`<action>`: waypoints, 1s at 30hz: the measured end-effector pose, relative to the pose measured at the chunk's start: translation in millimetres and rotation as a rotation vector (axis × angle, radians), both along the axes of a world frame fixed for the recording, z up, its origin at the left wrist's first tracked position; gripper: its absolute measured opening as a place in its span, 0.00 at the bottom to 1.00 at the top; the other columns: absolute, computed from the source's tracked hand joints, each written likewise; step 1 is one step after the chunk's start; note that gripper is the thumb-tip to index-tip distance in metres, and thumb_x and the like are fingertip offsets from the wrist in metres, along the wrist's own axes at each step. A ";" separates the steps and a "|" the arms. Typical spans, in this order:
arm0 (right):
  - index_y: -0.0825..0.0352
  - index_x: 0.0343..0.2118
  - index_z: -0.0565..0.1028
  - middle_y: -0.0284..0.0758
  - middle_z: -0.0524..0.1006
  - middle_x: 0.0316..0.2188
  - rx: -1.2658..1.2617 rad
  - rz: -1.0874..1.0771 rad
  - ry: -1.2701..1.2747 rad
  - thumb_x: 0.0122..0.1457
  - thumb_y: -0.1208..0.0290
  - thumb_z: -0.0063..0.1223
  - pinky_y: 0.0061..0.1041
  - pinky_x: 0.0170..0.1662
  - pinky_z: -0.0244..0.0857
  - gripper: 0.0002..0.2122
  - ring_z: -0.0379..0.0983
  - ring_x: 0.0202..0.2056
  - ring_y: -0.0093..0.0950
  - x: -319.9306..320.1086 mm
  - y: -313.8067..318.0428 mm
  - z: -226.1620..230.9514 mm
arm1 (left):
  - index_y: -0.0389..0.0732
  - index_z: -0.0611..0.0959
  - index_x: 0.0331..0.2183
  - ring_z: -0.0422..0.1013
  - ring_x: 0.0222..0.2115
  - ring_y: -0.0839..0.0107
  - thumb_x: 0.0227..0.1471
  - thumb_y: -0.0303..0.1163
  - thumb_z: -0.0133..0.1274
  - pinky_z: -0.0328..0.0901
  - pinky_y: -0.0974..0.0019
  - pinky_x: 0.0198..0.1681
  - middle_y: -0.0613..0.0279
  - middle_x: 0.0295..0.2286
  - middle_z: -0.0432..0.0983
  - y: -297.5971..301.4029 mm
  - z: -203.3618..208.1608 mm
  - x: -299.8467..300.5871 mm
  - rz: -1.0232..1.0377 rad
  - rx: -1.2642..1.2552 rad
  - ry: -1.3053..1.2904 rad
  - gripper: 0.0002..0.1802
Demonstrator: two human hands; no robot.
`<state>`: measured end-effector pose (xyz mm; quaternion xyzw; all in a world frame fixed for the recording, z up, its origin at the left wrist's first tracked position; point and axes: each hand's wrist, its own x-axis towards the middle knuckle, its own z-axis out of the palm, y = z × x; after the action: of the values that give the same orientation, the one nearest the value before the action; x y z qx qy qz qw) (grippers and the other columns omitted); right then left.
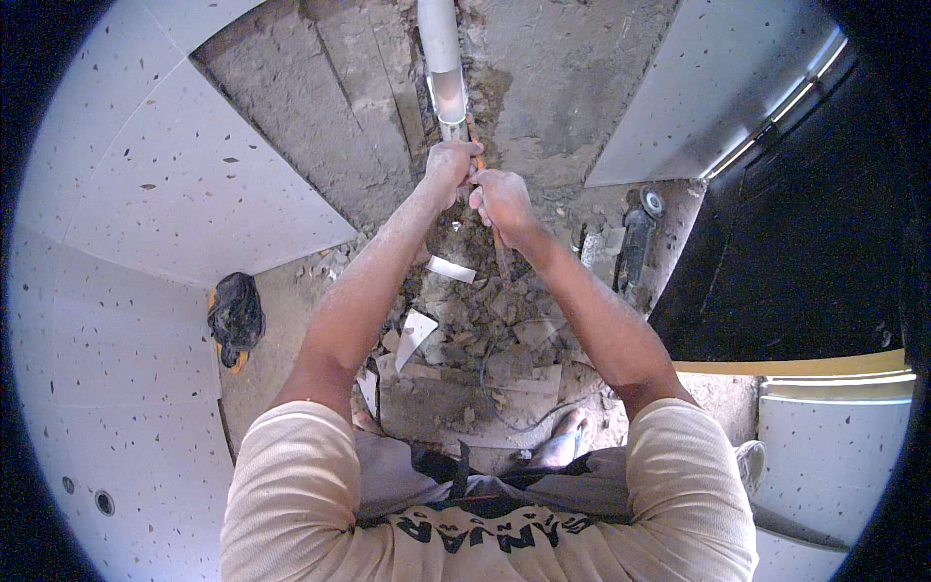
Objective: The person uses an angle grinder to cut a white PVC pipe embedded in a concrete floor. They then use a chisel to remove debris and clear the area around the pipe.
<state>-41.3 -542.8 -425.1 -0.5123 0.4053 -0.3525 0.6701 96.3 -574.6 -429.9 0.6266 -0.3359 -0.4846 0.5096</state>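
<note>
A pale grey plastic pipe (pixel 439 39) runs toward me along a trench, its near part cut open along the top. Just below its near end, my left hand (pixel 449 167) is closed, its fingers against a long, thin orange strip (pixel 498 239). Close beside it, a little lower and to the right, my right hand (pixel 504 206) is also closed around that strip. One end of the strip reaches up beside the pipe; the other points down over the rubble. Its exact kind is unclear, and my fingers hide its middle. Pale dust coats both hands.
Broken rubble (pixel 504 301) fills the ground below my hands, with white tile shards (pixel 415 338) on it. An angle grinder (pixel 636 238) lies at right. A black plastic bag (pixel 236 312) sits at left. Large speckled slabs (pixel 194 184) flank both sides; a black panel (pixel 786 242) stands right.
</note>
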 end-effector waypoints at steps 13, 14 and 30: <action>0.65 0.28 0.72 0.28 0.68 0.14 -0.006 -0.070 0.060 0.63 0.64 0.46 0.23 0.13 0.51 0.11 0.58 0.10 0.19 23.8 -2.6 -0.5 | 0.38 0.81 0.29 0.70 0.26 0.70 0.50 0.35 0.55 0.64 0.62 0.31 0.61 0.25 0.76 -1.0 0.3 9.1 0.072 -0.073 0.010 0.09; 0.64 0.28 0.72 0.27 0.68 0.14 0.008 -0.089 0.069 0.63 0.64 0.46 0.23 0.13 0.50 0.10 0.57 0.10 0.18 25.5 -1.8 -0.6 | 0.38 0.81 0.29 0.70 0.25 0.70 0.50 0.35 0.55 0.64 0.63 0.31 0.61 0.25 0.76 -2.3 -1.5 11.0 0.034 -0.070 -0.044 0.10; 0.69 0.37 0.76 0.24 0.64 0.15 0.045 -0.178 -0.182 0.64 0.64 0.40 0.19 0.16 0.54 0.14 0.59 0.14 0.17 30.3 19.4 -1.9 | 0.40 0.77 0.20 0.68 0.11 0.70 0.54 0.38 0.57 0.60 0.63 0.13 0.61 0.16 0.73 13.5 5.2 6.7 -0.085 -0.091 0.193 0.16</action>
<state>-11.0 -523.5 -427.1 -0.4251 0.3943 -0.4464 0.6816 103.0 -561.1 -424.7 0.5385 -0.3332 -0.5480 0.5466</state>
